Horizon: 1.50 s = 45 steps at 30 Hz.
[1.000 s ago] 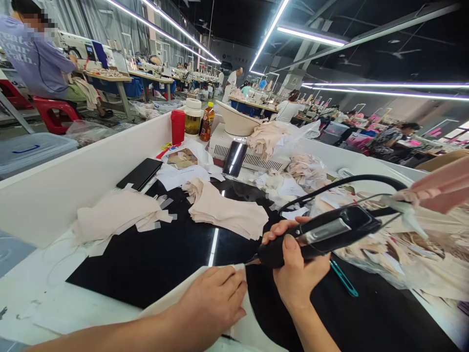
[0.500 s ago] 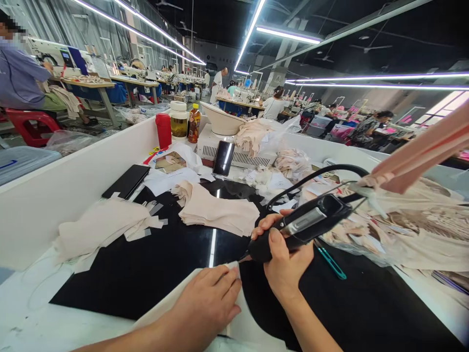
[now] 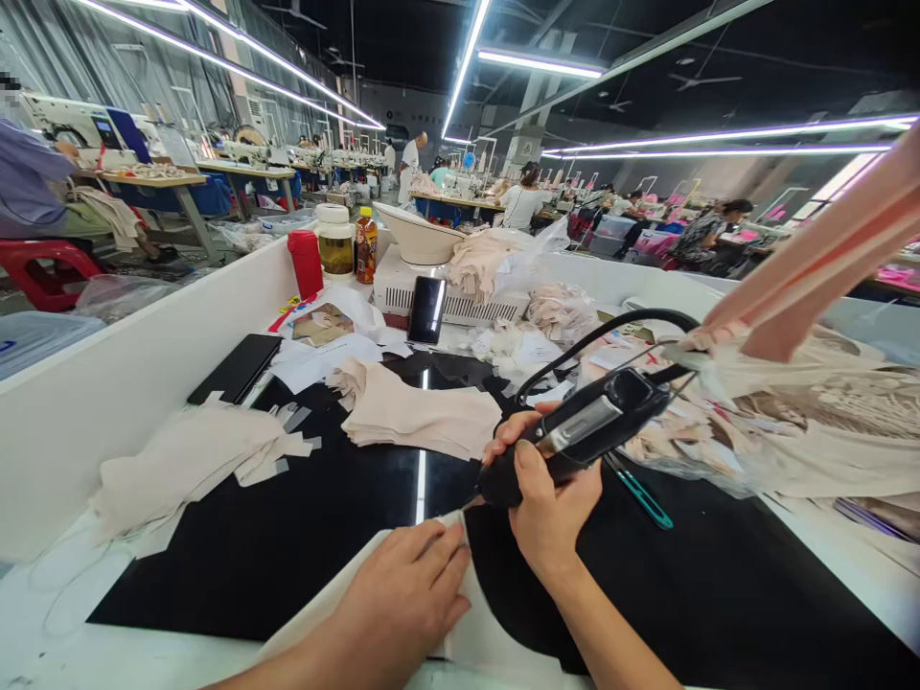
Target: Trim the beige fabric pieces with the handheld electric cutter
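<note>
My left hand (image 3: 406,585) lies flat, fingers stretched out, on a pale piece of fabric (image 3: 483,637) at the front of a black sheet (image 3: 316,551). Wrapped in my right hand (image 3: 550,513) is a black corded hand tool (image 3: 495,482) with a narrow tip; its exact kind is unclear. The tip points down-left, close to the fabric edge near my left fingertips; whether it touches is hard to see. A pink cloth strip (image 3: 797,259) is tied at the tool's rear end. Teal thread snips (image 3: 643,496) lie right of my right hand.
Pale fabric stacks lie mid-sheet (image 3: 424,414) and at left (image 3: 183,455). Behind stand a phone (image 3: 426,311), red cup (image 3: 306,265), jar (image 3: 335,251) and bottle (image 3: 365,249). Fabric scraps (image 3: 812,412) heap at right. A white side wall (image 3: 144,374) borders the left. Other people sit beyond.
The camera view has shifted slightly, so the background sits further left. My left hand stays on the fabric, and my right hand still grips the tool with its tip near the same edge.
</note>
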Motion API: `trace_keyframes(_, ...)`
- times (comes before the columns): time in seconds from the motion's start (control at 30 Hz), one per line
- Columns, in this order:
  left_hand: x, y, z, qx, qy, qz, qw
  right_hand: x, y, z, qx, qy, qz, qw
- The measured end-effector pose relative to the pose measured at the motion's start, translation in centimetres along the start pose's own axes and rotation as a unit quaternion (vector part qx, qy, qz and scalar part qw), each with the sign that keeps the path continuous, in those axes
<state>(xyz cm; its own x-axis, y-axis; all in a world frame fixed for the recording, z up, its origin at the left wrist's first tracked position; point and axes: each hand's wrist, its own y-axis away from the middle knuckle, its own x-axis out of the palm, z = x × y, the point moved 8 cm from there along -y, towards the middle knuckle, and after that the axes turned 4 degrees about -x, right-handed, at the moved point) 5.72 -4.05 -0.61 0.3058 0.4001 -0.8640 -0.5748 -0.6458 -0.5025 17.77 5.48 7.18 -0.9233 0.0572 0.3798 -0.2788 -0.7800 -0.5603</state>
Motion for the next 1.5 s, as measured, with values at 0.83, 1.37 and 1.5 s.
trace_keyframes(0.83, 1.0, 0.5, 0.2, -0.01, 0.028, 0.051, 0.998, 1.2, 0.7, -0.2, 0.0, 0.003, 0.025, 1.0)
trace_keyframes(1.37, -0.8, -0.4, 0.2, 0.008, 0.021, 0.001, 1.0, 1.3, 0.8, 0.1, -0.015, 0.012, 0.029, 0.999)
trace_keyframes(1.5, -0.7, -0.3, 0.2, 0.01, 0.019, -0.001, 1.0, 1.3, 0.9, -0.1, -0.011, 0.014, 0.026, 0.999)
